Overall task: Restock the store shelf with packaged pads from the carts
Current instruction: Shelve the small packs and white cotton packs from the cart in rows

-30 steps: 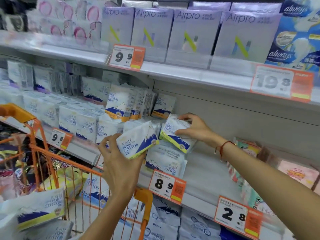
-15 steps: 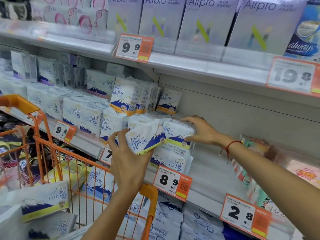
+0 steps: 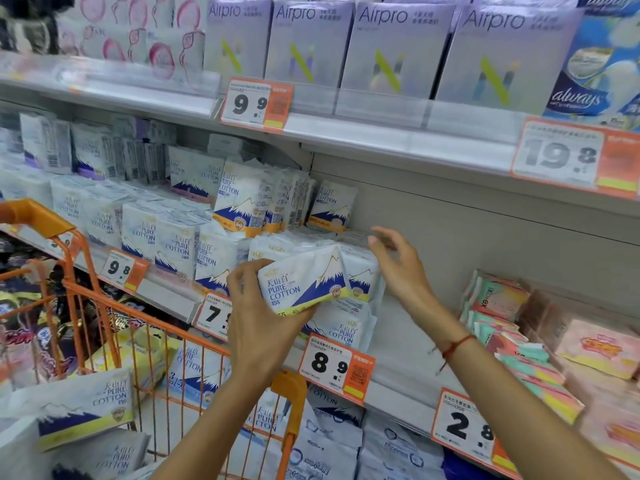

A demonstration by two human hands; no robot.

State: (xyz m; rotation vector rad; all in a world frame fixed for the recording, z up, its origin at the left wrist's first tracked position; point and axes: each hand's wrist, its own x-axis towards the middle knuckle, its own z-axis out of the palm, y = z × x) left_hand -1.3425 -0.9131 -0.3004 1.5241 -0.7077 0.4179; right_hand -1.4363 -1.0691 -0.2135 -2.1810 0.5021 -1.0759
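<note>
White pad pack is gripped by the left hand, ready for stacking on the shelf; the right hand is held open beside the stack.

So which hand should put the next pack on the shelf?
Left, probably. The left hand already grips a pack in front of the stack on the shelf; the right hand is open and holds nothing.

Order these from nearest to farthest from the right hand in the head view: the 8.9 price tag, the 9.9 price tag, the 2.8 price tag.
From the right hand:
1. 8.9 price tag, below, slightly left.
2. 9.9 price tag, upper shelf, up and left.
3. 2.8 price tag, lower right.
Two and three are nearly equal.
</note>
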